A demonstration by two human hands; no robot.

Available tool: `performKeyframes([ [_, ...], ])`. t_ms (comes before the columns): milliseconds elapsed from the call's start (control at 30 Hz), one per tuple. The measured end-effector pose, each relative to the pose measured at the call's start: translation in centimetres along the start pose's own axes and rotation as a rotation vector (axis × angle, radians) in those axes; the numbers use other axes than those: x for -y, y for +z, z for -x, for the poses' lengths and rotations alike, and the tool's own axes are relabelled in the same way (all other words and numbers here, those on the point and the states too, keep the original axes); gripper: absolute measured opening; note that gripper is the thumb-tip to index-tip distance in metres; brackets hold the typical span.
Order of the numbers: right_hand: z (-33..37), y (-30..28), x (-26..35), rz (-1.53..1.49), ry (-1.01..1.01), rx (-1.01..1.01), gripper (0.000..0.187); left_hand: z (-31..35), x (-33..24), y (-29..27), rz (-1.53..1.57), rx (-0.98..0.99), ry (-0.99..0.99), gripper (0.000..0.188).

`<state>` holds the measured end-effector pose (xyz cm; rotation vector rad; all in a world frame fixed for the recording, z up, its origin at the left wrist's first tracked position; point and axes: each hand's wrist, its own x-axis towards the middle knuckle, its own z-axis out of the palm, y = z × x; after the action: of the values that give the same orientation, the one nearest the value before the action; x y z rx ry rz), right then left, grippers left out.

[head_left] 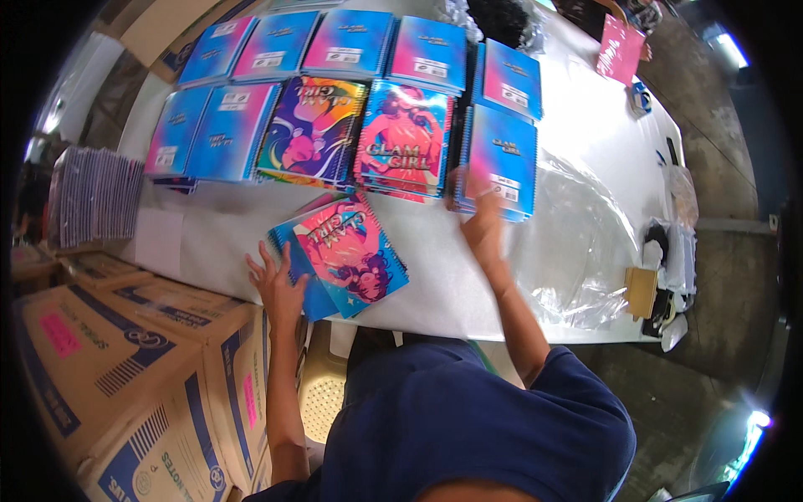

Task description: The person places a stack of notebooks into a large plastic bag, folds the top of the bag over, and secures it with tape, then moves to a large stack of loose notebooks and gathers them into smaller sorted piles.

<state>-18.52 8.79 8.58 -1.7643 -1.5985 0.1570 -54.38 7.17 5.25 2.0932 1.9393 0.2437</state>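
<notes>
A small loose pile of spiral notebooks (pixel 351 255) lies fanned out near the table's front edge, its top cover pink and blue with a drawn figure. My left hand (pixel 280 280) is at the pile's left edge, fingers spread and holding nothing. My right hand (pixel 483 224) reaches to the near edge of a blue-and-pink notebook stack (pixel 504 155) on the right. Motion smears its fingers, so its grip is unclear. Beside that stack stand notebooks with a pink figure cover (pixel 406 138) and a dark, multicoloured cover (pixel 309 134).
More blue-and-pink notebook stacks (pixel 347 46) line the table's far side. Clear plastic wrap (pixel 581 243) lies at right. A wrapped notebook stack (pixel 94 197) stands at far left, above cardboard boxes (pixel 117 360). A beige stool (pixel 322 402) is below the table edge.
</notes>
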Motion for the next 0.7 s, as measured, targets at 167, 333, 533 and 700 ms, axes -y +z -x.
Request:
performKeyframes([
  [167,-4.3,-6.9,-13.7,0.431,0.481,-0.057,0.036,-5.3,-9.0,-1.0,0.339,-0.168,0.382,0.077],
  [333,-7.4,-12.1,-4.6,-0.033,0.399,-0.021,0.028,-10.5,-24.5,-6.1,0.255,-0.238,0.76,0.081],
  [533,-16.7,-15.0,-2.0,-0.496,-0.387,0.665,0.025,-12.5,-29.1,-8.7,0.206,0.386,0.631,0.052],
  [700,-25.8,-8.1,-18.3,0.209,0.249,0.067,0.08,-6.4,-18.9,-7.4,1.033,0.526,0.061,0.042],
])
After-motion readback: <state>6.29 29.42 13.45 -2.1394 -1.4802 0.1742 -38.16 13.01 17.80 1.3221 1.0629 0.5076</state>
